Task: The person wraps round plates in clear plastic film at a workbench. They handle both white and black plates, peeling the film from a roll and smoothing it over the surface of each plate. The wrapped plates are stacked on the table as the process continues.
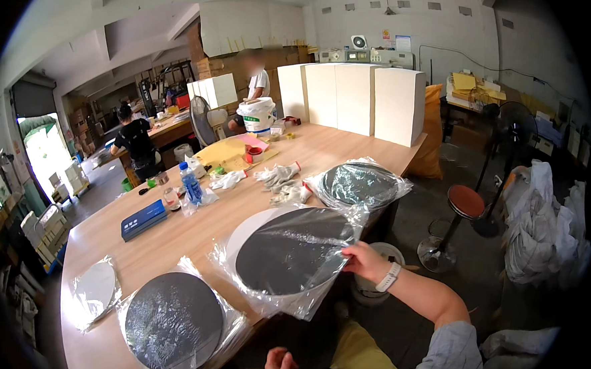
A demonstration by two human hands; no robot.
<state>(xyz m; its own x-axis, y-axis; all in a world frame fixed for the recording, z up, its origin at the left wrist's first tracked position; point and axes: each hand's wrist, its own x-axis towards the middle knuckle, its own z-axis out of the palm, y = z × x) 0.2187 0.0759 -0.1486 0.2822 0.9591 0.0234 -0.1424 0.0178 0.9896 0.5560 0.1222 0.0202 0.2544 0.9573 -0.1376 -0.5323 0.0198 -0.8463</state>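
Note:
My right hand (366,262), with a pale watch band on its wrist, pinches the right edge of a dark grey round disc (292,250) in clear plastic film. A pale round piece (247,230) shows from under its left side. Low in front of my body, my left hand (279,367) has its fingers curled, and nothing shows in them. Closer to the table's near edge lies a second film-wrapped dark disc (175,322). Another wrapped disc (360,184) rests at the far right, and a smaller pale wrapped disc (94,286) at the left.
On the wooden table (105,245) are a blue box (143,220), a blue-labelled bottle (190,183), work gloves (279,177), a red tape roll (253,155) and a white bucket (257,116). Tall white blocks (353,99) line its far edge. A red-topped stool (465,202) stands right. Two people work farther back.

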